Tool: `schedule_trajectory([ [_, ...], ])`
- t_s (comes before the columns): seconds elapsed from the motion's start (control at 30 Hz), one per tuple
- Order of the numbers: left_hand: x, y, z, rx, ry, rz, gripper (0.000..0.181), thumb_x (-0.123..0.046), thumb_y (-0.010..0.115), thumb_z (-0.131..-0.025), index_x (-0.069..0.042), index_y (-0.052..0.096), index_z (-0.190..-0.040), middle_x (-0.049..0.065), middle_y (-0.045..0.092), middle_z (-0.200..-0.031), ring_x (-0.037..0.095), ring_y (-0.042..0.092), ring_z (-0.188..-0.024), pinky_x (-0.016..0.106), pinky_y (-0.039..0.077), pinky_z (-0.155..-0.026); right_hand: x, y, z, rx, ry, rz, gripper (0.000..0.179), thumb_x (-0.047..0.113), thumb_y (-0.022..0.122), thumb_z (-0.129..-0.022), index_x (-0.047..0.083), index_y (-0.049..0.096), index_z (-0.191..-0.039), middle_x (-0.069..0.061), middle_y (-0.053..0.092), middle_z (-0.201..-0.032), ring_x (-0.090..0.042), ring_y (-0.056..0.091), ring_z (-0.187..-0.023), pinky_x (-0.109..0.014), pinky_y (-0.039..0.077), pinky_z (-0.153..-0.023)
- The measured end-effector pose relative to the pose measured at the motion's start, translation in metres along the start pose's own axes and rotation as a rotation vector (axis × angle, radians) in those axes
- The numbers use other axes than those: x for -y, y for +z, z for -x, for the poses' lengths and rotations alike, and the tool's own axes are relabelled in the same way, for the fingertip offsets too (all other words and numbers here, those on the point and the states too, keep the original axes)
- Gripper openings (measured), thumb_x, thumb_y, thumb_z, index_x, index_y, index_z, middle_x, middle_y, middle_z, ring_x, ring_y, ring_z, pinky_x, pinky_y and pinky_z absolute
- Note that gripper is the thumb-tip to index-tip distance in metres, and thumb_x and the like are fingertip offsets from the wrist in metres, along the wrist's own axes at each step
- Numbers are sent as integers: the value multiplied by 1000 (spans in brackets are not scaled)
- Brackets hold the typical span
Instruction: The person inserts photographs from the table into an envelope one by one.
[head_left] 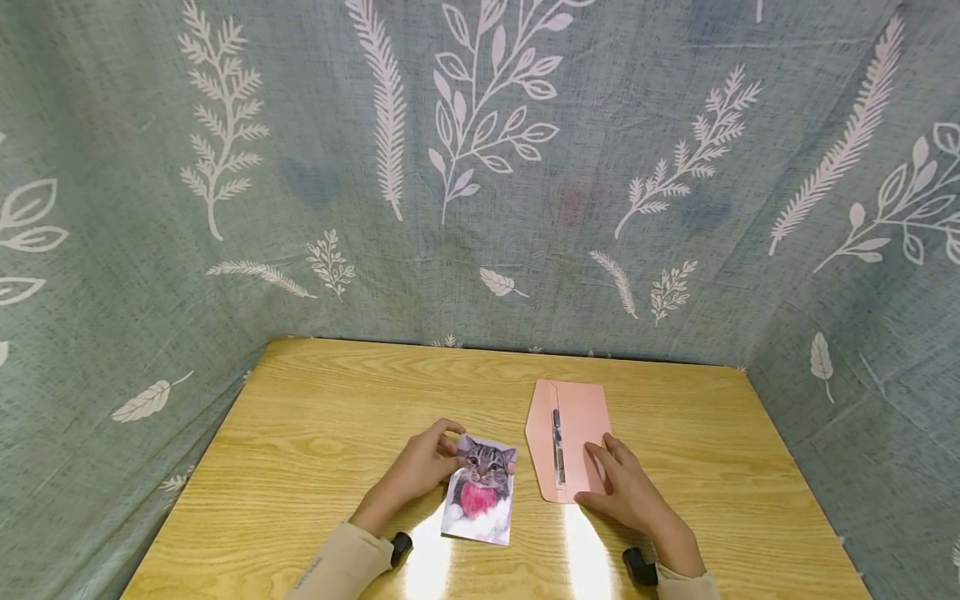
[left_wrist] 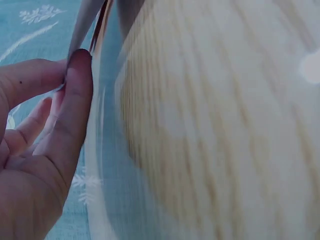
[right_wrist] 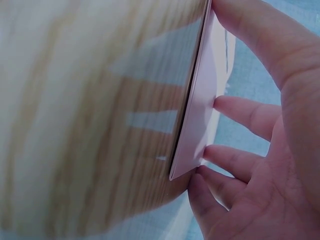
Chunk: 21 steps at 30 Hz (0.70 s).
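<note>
My left hand pinches a greeting card by its upper left, the card standing out over the table's front middle. On its front is a grey tabby cat with a pink-red shape below its chin. In the left wrist view the card shows edge-on between thumb and fingers. To the right lies a pink envelope, its pointed flap spread out toward the left. A narrow strip of dark, picture-like material shows at its opening. My right hand rests spread fingertips on the envelope's lower right part.
A wood-grain table carries both items, with bright glare near its front edge. Grey-green cloth with white leaf prints hangs behind and at both sides. Dark bands sit on both wrists.
</note>
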<state>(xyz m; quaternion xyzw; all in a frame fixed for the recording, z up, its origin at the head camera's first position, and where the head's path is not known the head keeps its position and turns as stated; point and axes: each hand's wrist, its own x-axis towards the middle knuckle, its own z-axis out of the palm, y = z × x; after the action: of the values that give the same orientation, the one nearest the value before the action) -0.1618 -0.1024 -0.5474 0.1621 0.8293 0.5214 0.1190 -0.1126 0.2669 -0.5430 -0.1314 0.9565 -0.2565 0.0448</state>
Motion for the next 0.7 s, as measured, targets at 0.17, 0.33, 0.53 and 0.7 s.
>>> schedule_trajectory([
  [0.17, -2, -1, -1, -40, -14, 89, 44, -3, 73, -90, -2, 55, -130, 8, 59, -94, 19, 64, -77, 31, 58, -58, 1, 0, 0, 2, 0, 0, 85, 48, 80, -83, 4, 46, -148, -33, 26, -154, -51, 25, -141, -64, 38, -105],
  [0.33, -3, -2, -7, -74, -42, 174, 44, -6, 74, -90, -3, 57, -130, 10, 60, -96, 20, 67, -79, 33, 60, -62, 1, 1, -1, -2, 6, 4, 85, 47, 80, -83, 3, 47, -147, -33, 27, -154, -51, 26, -141, -63, 37, -106],
  [0.53, -7, -2, -19, -113, -62, 205, 44, -9, 75, -90, -8, 58, -130, 10, 63, -99, 19, 68, -79, 34, 60, -64, 2, 0, -2, 2, 18, 7, 86, 48, 80, -83, 4, 46, -148, -33, 26, -155, -51, 25, -141, -64, 37, -105],
  [0.7, -13, -2, -30, -128, -46, 227, 47, -9, 75, -90, -5, 57, -133, 10, 64, -101, 20, 70, -77, 36, 61, -66, 3, -1, -2, 1, 11, 4, 86, 48, 80, -83, 3, 46, -148, -34, 27, -154, -51, 26, -141, -65, 37, -105],
])
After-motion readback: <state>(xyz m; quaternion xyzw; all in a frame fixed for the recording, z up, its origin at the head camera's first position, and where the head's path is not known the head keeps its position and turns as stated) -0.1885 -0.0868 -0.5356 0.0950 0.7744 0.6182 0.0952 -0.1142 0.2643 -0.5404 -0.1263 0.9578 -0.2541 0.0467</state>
